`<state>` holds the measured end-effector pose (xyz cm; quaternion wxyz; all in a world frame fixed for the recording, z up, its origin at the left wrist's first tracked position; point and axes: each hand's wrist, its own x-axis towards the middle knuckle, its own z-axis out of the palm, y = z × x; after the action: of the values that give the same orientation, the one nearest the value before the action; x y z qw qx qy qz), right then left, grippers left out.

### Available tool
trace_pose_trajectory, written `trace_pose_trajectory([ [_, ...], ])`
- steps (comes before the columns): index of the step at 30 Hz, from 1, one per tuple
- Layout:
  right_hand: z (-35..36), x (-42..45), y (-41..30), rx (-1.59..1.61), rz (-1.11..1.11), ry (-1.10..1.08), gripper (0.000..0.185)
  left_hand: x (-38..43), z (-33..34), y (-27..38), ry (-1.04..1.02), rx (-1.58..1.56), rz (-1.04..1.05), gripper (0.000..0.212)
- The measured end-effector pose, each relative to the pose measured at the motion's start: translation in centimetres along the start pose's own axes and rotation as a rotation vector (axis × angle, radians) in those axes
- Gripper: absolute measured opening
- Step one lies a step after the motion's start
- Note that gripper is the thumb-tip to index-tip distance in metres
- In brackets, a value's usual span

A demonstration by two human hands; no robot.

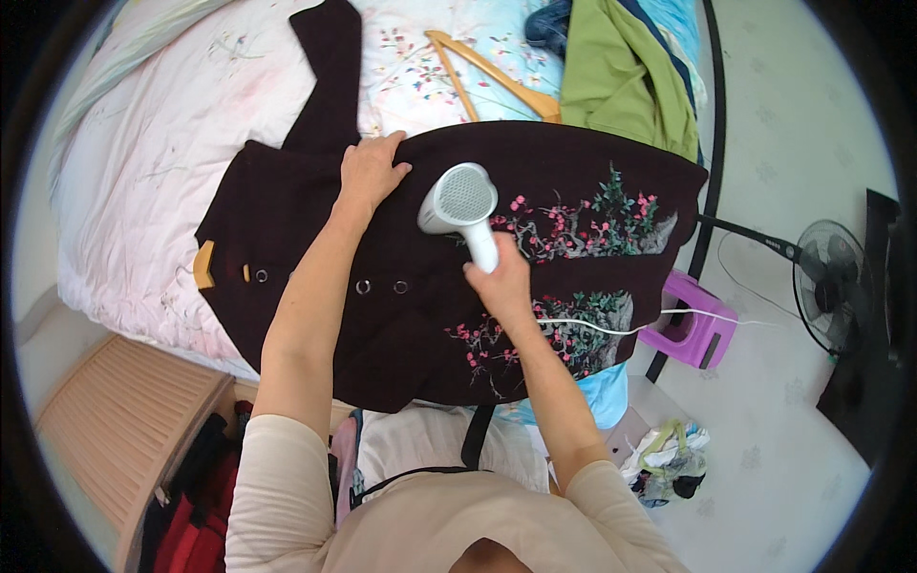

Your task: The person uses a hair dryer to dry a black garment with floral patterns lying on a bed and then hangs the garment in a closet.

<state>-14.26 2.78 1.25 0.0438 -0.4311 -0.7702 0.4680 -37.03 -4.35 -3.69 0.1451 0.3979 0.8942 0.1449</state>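
A dark coat [423, 344] with pink and green floral patterns lies spread across a bed, a wooden hanger [203, 265] showing at its collar. My right hand [503, 279] grips the handle of a white handheld appliance [458, 197], which looks like a garment steamer. Its perforated oval face points up towards the camera, over the coat's middle. A white cord [609, 328] runs to the right across the coat from near my right wrist. My left hand [374, 168] rests on the coat's far edge near the sleeve [326, 86], thumb apart from the fingers, holding nothing clearly visible.
Beyond the coat lie another wooden hanger [494, 68] and a green garment [620, 79] on the floral bedding [172, 143]. To the right are a purple plastic stool [720, 326] and a fan [827, 286]. A slatted wooden panel [129, 401] stands at lower left, beside dark and red clothes [193, 523].
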Motion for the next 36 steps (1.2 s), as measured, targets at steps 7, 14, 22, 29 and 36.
trace_pose_trajectory([
  [7,-9.2,-0.4,5.7,0.250,0.123,0.581,0.032,-7.9,-1.0,3.0,-0.043,0.028,0.561,0.029],
  [14,-18.7,-6.3,10.9,0.318,0.160,0.888,0.032,-14.0,1.2,6.0,-0.340,-0.130,0.507,0.058],
  [22,-16.2,-10.9,10.0,0.456,0.268,0.872,0.036,-9.7,9.3,23.5,-0.307,-0.008,0.615,0.072],
  [29,-16.3,-8.4,8.9,0.080,0.215,0.518,0.037,-10.5,8.0,21.6,-0.127,-0.329,0.564,0.029],
  [36,-18.9,-5.7,14.2,0.260,0.301,0.915,0.041,-1.8,2.5,3.6,0.128,0.259,-0.292,0.073],
])
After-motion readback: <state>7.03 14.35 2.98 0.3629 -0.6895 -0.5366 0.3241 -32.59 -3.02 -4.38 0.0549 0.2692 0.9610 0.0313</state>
